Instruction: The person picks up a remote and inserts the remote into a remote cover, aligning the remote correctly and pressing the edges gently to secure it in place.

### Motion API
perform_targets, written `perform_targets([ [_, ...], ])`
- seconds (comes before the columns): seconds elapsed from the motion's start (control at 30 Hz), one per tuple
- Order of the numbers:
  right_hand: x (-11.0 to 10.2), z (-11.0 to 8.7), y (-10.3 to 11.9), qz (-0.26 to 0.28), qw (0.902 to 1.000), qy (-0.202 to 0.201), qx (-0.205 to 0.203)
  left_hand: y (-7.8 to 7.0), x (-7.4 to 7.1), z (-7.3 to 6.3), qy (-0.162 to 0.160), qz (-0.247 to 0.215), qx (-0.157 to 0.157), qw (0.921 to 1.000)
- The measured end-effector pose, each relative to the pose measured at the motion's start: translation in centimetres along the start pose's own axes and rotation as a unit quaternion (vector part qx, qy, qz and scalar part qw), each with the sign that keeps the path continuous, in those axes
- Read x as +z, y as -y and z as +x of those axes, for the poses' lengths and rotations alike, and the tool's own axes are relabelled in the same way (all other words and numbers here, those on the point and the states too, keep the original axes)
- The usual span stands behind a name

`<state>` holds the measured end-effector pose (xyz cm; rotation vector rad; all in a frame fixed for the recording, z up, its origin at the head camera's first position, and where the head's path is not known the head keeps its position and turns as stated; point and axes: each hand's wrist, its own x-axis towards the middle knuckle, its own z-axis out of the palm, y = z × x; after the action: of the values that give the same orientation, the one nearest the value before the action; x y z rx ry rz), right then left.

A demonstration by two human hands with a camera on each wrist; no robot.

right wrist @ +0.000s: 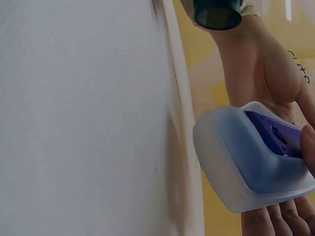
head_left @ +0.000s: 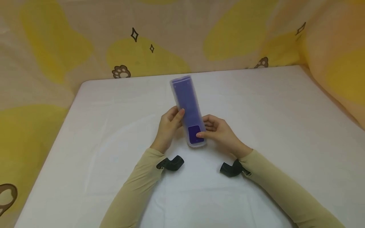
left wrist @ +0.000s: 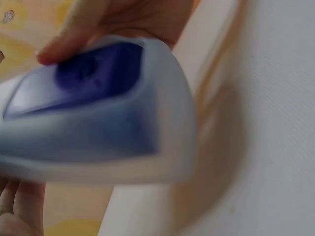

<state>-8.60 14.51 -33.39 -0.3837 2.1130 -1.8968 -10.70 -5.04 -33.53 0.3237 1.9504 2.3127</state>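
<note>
A long, narrow blue plastic case [head_left: 186, 98] with a translucent rim is held tilted above the table, its far end leaning left. At its near end sits a dark purple panel [head_left: 194, 134]. My left hand [head_left: 168, 126] grips the case's left side midway along, thumb over the top face. On the right, my right hand [head_left: 219, 131] holds the near end, its thumb lying on the purple panel and its fingers behind. The rounded near end of the case [right wrist: 256, 162] shows large in the right wrist view, with fingers beneath it. In the left wrist view the case [left wrist: 98, 132] is blurred.
A white-covered table [head_left: 114, 139] lies under both hands. Behind it hangs a yellow and beige patterned cloth [head_left: 176, 38]. A black elbow-shaped piece is fixed at each sleeve cuff, the left one [head_left: 174, 163] and the right one [head_left: 229, 169] standing just over the table.
</note>
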Motion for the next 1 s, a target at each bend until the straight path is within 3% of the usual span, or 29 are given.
perform_targets([
  [0.2, 0.8, 0.5, 0.1, -0.016, 0.9996, 0.006, -0.023, -1.2, 0.3, 0.2, -0.024, -0.009, 0.025, 0.9993],
  [0.5, 0.6, 1.0, 0.3, 0.016, 0.9984, -0.026, -0.048, -2.4, 0.8, 0.7, -0.009, 0.03, 0.039, 0.9987],
  [0.8, 0.6, 1.2, 0.3, 0.035, 0.9983, -0.021, -0.041, -2.4, 1.0, 0.7, -0.012, 0.032, 0.044, 0.9984],
  [1.0, 0.4, 1.4, 0.1, 0.061, 0.997, -0.026, -0.041, -2.3, 1.0, 0.8, -0.014, 0.027, 0.029, 0.9991],
])
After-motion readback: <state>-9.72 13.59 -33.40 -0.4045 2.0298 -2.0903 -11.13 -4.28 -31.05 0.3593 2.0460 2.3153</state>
